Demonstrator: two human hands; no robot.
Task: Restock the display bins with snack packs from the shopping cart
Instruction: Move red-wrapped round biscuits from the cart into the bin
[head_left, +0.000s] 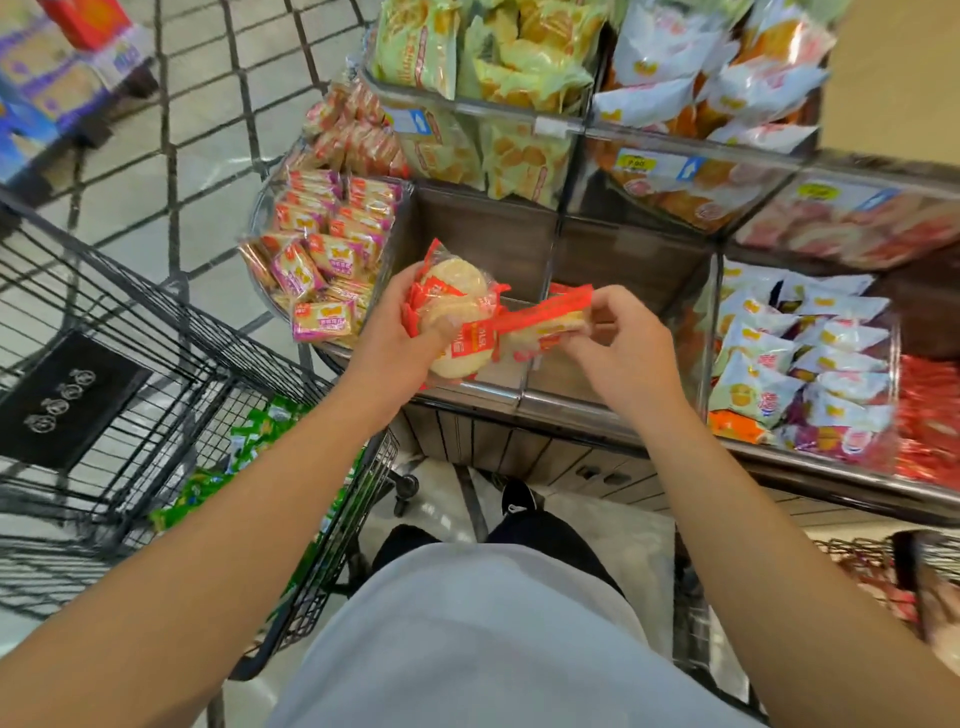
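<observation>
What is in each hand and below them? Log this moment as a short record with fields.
left hand: grips a bunch of red rice cracker packs
right hand: pinches one red pack from that bunch
below hands: a bare-looking clear bin
bin to the left: pink packs
shopping cart: holds green packs
stage: packs not yet dropped

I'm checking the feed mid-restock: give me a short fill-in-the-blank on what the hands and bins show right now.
1. The left hand holds a stack of ____-trimmed snack packs.
2. The right hand pinches ____ pack of the same kind.
3. Both hands are above an almost ____ bin.
4. The packs left in the cart are ____.

Missing words: red; one; empty; green
</observation>
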